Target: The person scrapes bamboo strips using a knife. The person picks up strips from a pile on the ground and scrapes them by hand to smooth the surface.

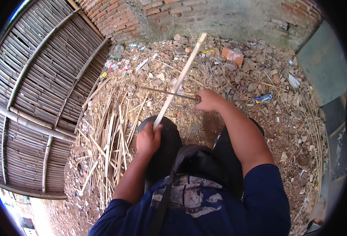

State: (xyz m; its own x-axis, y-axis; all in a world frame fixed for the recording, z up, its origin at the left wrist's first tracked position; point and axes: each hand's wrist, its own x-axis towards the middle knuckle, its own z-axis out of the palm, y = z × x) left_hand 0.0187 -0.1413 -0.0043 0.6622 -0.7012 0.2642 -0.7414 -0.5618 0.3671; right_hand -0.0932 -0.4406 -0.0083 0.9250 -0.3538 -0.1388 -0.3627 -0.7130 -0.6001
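A long pale strip of split bamboo (186, 70) slants up and away from my left knee. My left hand (148, 138) is closed round its near end, resting by the knee. My right hand (209, 100) grips the handle of a long, thin-bladed knife (157, 91). The dark blade reaches leftward from that hand and crosses the strip about midway along it. Whether the edge bites into the bamboo, I cannot tell.
Many cut bamboo strips (109, 137) lie in a heap on the ground to the left. A slatted bamboo wall (35, 70) stands beyond them. Rubble, a broken orange tile (232, 56) and a blue wrapper (263, 98) lie before the brick wall (173, 15). Grey panels (324, 65) stand at right.
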